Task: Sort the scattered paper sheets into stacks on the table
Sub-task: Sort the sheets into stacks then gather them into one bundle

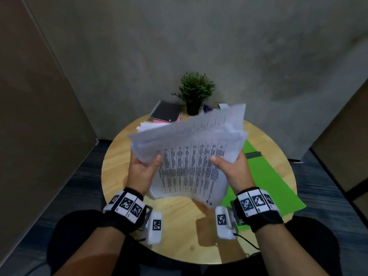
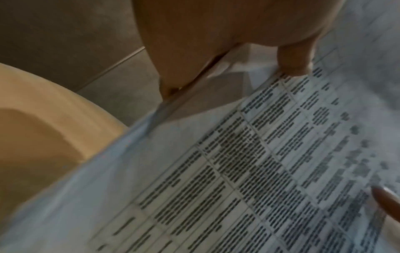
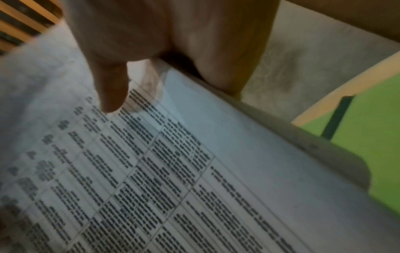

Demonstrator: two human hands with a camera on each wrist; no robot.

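With my left hand and right hand both gripping the loose sheaf of printed sheets, I'm squaring it; next, 1 stack onto the table.

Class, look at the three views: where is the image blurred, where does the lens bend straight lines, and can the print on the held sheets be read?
Head view: the far edge of the paper sheets is motion-blurred, the walls bow outward, and both hands cast shadows on the table. Left wrist view: the left hand is soft and the print unreadable. Right wrist view: the right hand is blurred and the print smeared.
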